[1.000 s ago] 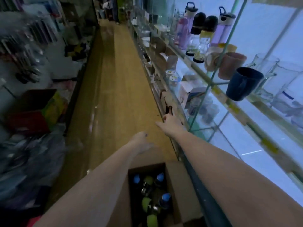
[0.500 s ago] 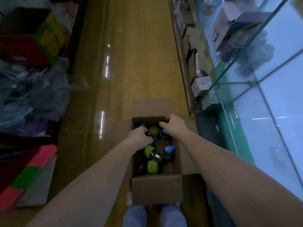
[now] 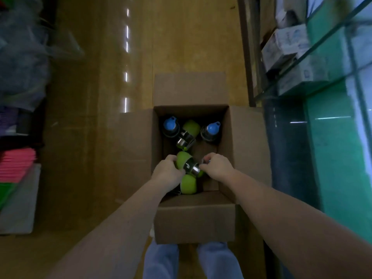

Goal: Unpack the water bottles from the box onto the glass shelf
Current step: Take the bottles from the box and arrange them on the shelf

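Bottles sit inside the open cardboard box [image 3: 194, 216] on the wooden floor [image 3: 181, 37], and from the head view I count two blue-capped bottles [image 3: 170, 125] at the far wall and three green-capped ones. My left hand [image 3: 168, 172] curls round the middle green-capped bottle [image 3: 184, 163]; my right hand [image 3: 216, 165] pinches its metal ring from the other side. All four flaps lie folded outward, leaving the mouth unobstructed. The glass shelf [image 3: 322, 43] edge runs just right of the box, with room above.
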`<state>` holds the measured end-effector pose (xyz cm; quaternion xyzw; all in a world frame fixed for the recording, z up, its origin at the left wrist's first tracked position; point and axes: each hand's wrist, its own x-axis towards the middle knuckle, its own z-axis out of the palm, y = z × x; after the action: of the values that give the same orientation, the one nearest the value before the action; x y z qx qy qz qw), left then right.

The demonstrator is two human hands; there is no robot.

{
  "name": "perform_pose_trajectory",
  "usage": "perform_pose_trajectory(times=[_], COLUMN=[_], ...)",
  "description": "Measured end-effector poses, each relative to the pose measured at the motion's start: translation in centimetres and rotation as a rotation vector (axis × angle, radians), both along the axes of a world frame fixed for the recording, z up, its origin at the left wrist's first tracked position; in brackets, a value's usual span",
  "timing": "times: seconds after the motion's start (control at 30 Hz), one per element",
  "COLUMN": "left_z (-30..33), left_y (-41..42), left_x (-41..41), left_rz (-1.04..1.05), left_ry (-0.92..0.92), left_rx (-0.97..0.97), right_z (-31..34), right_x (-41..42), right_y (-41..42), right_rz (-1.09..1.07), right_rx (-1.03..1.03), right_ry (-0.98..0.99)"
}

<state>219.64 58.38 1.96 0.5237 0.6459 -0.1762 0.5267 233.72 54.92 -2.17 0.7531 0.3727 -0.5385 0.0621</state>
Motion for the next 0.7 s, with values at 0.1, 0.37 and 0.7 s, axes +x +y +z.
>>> perform_pose_trajectory(times=[0.1,0.37,0.7], left_z=[-4.9,-16.1,-25.0], left_y=[0.0,-0.5,0.3], left_x=[0.2,-0.6,-1.1], left_rz=[0.005,-0.006,-0.021], left_ry=[0.003,0.017,0.028], left_rx=[-0.023,-0.094,-0.098], right_z=[-5.5,-17.3,-27.2], right_x=[-0.5,-1.2,-3.8], right_y=[-0.4,-0.1,0.7], right_rz=[-0.017,-0.022,0.172], right_rx=[-0.029,-0.071,-0.019], right_ry=[0.026,0.011,-0.047])
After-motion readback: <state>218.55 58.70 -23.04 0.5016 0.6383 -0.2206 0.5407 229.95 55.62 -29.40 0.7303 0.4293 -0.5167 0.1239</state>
